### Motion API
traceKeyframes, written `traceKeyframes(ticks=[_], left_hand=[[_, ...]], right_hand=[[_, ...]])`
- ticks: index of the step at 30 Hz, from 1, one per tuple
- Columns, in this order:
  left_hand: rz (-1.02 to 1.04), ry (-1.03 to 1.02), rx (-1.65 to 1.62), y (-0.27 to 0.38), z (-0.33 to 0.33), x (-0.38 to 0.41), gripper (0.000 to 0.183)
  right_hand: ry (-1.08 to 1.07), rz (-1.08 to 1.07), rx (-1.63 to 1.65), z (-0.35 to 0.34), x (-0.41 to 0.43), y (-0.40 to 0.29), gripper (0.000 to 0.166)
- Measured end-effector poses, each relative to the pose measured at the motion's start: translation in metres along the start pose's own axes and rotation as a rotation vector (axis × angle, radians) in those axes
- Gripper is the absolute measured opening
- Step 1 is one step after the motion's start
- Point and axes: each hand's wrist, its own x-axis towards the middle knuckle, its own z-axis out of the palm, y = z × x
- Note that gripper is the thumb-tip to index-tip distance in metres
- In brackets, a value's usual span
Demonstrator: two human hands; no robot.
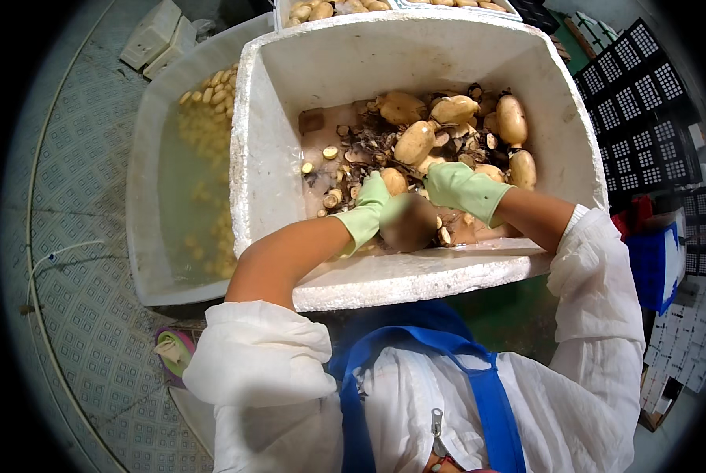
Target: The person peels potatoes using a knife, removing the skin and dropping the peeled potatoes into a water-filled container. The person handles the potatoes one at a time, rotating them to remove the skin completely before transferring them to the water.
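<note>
Both of my hands wear pale green rubber gloves and reach into a white foam box (pixel 424 44). My left hand (pixel 372 198) is against a short tan lotus root segment (pixel 393 181), its fingers curled around the near side. Just to the right, my right hand (pixel 462 188) is bent over with its fingertips low beside another lotus root segment (pixel 428 164). Whether it grips anything is hidden. Larger lotus root segments (pixel 415 143) lie beyond my hands on dark trimmings (pixel 367 142). Cut end slices (pixel 330 152) are scattered at the left. A blurred round patch covers the spot between my wrists.
Left of the box stands a white tub (pixel 143 195) of cloudy water with many lotus root pieces (pixel 217 94). Black perforated crates (pixel 633 88) and a blue bin (pixel 651 266) stand at the right. A hose (pixel 32 177) runs along the patterned floor.
</note>
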Motion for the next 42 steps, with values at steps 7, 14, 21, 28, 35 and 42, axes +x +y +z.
traceKeyframes(ticks=[7, 14, 21, 28, 35, 42], left_hand=[[0.145, 0.093, -0.024, -0.027, 0.022, 0.028, 0.035], [0.333, 0.093, -0.083, 0.011, 0.02, -0.003, 0.021], [0.281, 0.16, 0.297, 0.019, 0.069, 0.023, 0.017], [0.284, 0.405, 0.594, 0.001, 0.092, 0.057, 0.016], [0.366, -0.068, 0.084, 0.01, -0.024, 0.048, 0.015], [0.563, -0.066, -0.225, 0.071, -0.125, -0.013, 0.027]], right_hand=[[0.171, -0.103, 0.552, -0.003, 0.013, 0.018, 0.023], [-0.165, -0.456, -0.214, -0.004, 0.034, 0.04, 0.021], [-0.071, -0.012, -0.201, 0.069, 0.007, 0.02, 0.008], [-0.058, -0.558, -0.597, -0.014, 0.036, 0.028, 0.023], [-0.186, -0.339, -0.128, -0.013, 0.033, 0.044, 0.027], [-0.374, 0.43, 1.039, -0.087, -0.001, 0.081, 0.035]])
